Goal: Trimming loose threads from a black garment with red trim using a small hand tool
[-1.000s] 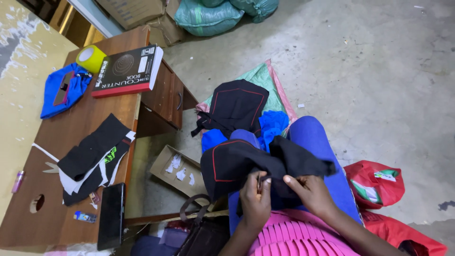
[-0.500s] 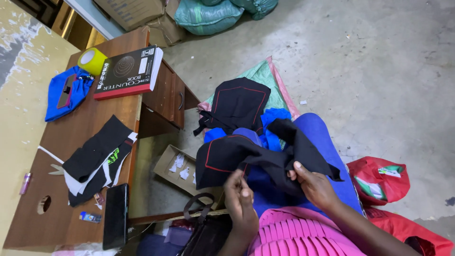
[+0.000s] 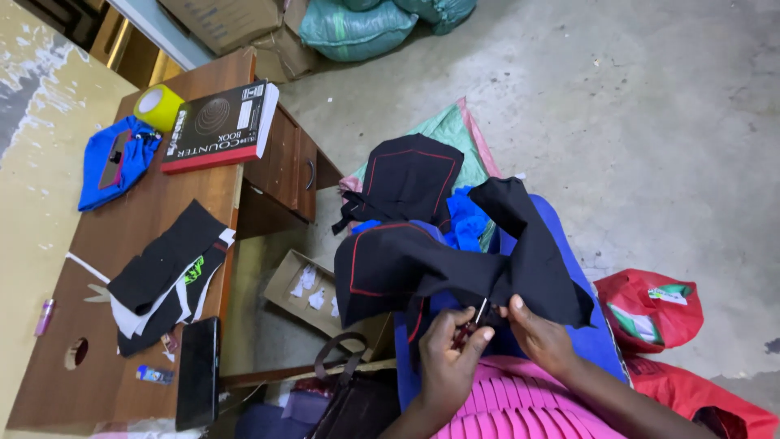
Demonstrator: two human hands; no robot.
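- Head view, the hands: a black fabric piece with red stitching [image 3: 422, 264] is held up over the lap, above the blue cloth [image 3: 569, 325] and the pink pleated garment [image 3: 496, 406]. Its lower edge is gathered between the two hands.
- The left hand [image 3: 447, 362] is curled around a small pair of scissors [image 3: 475, 321], the fingers pressed together on the handles; whether the blades are apart cannot be told.
- The right hand [image 3: 540, 337] is pinching the black fabric just beside the scissors, thumb and fingers closed on the edge to hold it taut.
- The step in hand is judged to be trimming at the fabric's lower edge, probably a thread or a seam allowance. The next cut would call for the edge to be kept stretched and the blade tips kept clear of the pinching fingertips.
- Head view, the surroundings: a second black piece with red stitching [image 3: 406, 179] is lying further out on a green and pink sheet [image 3: 455, 134] on the floor.
- On the wooden desk [image 3: 106, 244] to the left, a hardcover book [image 3: 219, 126] and a yellow tape roll [image 3: 158, 107] sit near the far edge, with a blue cloth piece [image 3: 114, 158] towards the left edge.
- Black and white fabric scraps [image 3: 162, 272] lie along the right edge of the desk, and a dark phone [image 3: 199, 370] near its near right corner.
- An open cardboard box [image 3: 313, 293] with white scraps stands on the floor beside the desk; red bags [image 3: 650, 305] lie at the right.
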